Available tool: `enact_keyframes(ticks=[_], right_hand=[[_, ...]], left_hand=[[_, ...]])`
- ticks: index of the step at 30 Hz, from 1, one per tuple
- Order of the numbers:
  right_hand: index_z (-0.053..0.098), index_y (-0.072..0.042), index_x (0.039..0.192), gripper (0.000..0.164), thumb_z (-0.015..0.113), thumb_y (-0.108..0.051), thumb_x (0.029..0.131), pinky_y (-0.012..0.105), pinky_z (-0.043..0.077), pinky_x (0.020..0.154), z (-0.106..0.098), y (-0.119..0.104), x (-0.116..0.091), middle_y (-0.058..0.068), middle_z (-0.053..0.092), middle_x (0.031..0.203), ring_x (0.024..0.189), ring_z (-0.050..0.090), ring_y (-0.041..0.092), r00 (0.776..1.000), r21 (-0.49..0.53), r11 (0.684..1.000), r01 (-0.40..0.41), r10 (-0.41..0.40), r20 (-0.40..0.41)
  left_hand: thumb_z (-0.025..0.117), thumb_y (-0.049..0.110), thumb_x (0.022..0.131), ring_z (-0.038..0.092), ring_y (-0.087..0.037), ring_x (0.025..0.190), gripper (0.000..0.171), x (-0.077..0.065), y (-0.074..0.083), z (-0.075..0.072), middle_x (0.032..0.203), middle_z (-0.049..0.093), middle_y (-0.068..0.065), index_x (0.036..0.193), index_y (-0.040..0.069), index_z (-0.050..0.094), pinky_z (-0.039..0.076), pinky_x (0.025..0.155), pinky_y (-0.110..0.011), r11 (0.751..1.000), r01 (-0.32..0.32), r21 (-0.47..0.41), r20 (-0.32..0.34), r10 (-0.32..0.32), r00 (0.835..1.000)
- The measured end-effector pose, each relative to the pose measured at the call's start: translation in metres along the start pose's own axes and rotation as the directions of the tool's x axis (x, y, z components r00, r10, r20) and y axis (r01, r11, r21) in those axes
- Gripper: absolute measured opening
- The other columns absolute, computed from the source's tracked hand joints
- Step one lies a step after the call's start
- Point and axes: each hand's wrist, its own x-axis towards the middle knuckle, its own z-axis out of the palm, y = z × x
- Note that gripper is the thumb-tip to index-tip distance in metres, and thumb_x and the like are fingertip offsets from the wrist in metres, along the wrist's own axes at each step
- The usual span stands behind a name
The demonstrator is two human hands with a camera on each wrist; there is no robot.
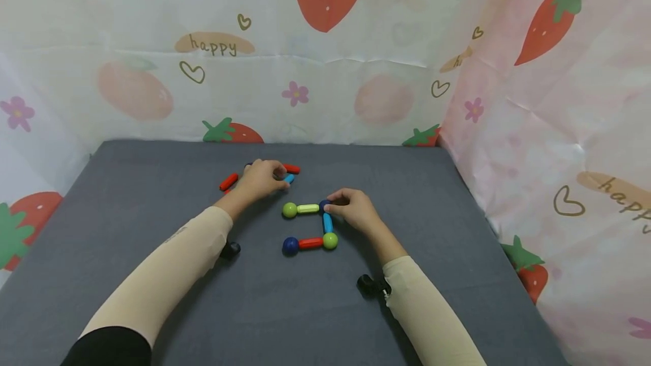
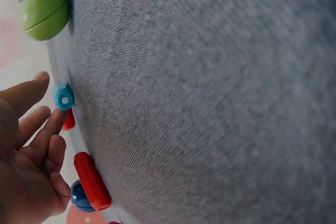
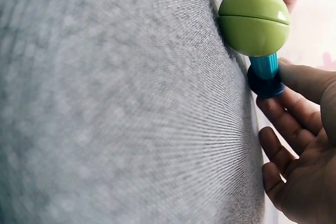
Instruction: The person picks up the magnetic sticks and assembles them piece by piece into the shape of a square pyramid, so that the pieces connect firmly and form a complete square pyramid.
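A printed curtain (image 1: 325, 75) hung behind everything. In front of it the table (image 1: 285, 309) wore grey cloth, which, I judge, helped keep round pieces from rolling.

My left hand (image 1: 259, 177) was over the loose pieces (image 1: 229, 182) at the far side, thumb and fingers apart around a loose blue rod (image 2: 64, 97), not closed on it; I could not tell whether a fingertip touched. The spread seemed to suit something so slim. My right hand (image 1: 356, 208) pinched the corner ball (image 1: 324, 205) between thumb and finger, probably because that joint could swing, and steadying it steadied both sides.

The chain (image 1: 328, 219) lay flat on the table, nearer me than the loose pieces, bent into three sides so that both ends faced left.

Balls marked its turns and tips: the corner ball, dark blue; green balls (image 1: 330, 241) at the other corner and far tip; a blue ball (image 1: 291, 246) at the near tip. Presumably each was there to let rods meet at an angle.

Slimmest were its rods: a yellow rod (image 1: 307, 208), a blue rod (image 1: 328, 225) and a red rod (image 1: 311, 243).
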Motion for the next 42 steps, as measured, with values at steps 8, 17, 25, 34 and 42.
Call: enact_keyframes(ticks=[8,17,25,34,42], right_hand=[[0.076,-0.019,0.112,0.026,0.08,-0.033,0.091,0.038,0.053,0.086,-0.001,-0.001,0.0,0.0,0.072,0.108,0.099,0.064,0.019,1.0,-0.008,1.0,-0.005,0.005,0.002],[0.077,-0.02,0.112,0.025,0.081,-0.032,0.09,0.04,0.053,0.088,-0.001,-0.001,-0.002,0.0,0.072,0.108,0.099,0.064,0.02,1.0,0.001,1.0,-0.004,0.004,-0.001],[0.076,-0.02,0.112,0.025,0.081,-0.033,0.09,0.039,0.053,0.087,0.0,0.0,0.0,-0.001,0.072,0.109,0.1,0.064,0.02,1.0,0.001,1.0,-0.01,0.01,0.002],[0.076,-0.019,0.111,0.025,0.081,-0.032,0.091,0.039,0.053,0.086,-0.001,-0.003,0.001,0.001,0.072,0.109,0.099,0.064,0.02,1.0,-0.004,1.0,-0.022,0.022,-0.002],[0.076,-0.02,0.111,0.025,0.081,-0.032,0.09,0.04,0.053,0.087,-0.001,-0.003,0.0,0.0,0.072,0.109,0.099,0.064,0.02,1.0,0.008,1.0,-0.026,0.026,-0.003]], left_hand=[[0.079,0.036,0.091,0.056,-0.029,0.111,0.042,0.003,0.0,0.005,0.118,0.07,-0.006,0.124,0.011,0.07,0.033,0.102,-0.053,0.998,0.006,0.063,0.003,-0.007,1.0],[0.077,0.033,0.093,0.057,-0.03,0.107,0.038,0.004,0.003,0.006,0.115,0.071,-0.008,0.123,0.01,0.073,0.035,0.101,-0.053,0.997,0.017,0.077,-0.002,-0.017,1.0],[0.074,0.03,0.095,0.059,-0.027,0.1,0.033,-0.003,0.001,0.003,0.108,0.072,-0.008,0.12,0.008,0.074,0.045,0.094,-0.047,0.999,0.038,-0.035,-0.03,-0.04,0.999],[0.072,0.025,0.096,0.064,-0.026,0.095,0.032,-0.027,0.001,-0.014,0.108,0.071,-0.011,0.121,0.005,0.071,0.052,0.08,-0.038,0.968,0.047,-0.246,-0.073,-0.067,0.995],[0.071,0.028,0.097,0.064,-0.024,0.092,0.028,-0.06,0.014,-0.01,0.108,0.07,-0.009,0.118,0.01,0.071,0.053,0.076,-0.037,0.949,0.075,-0.307,-0.104,-0.111,0.988]])
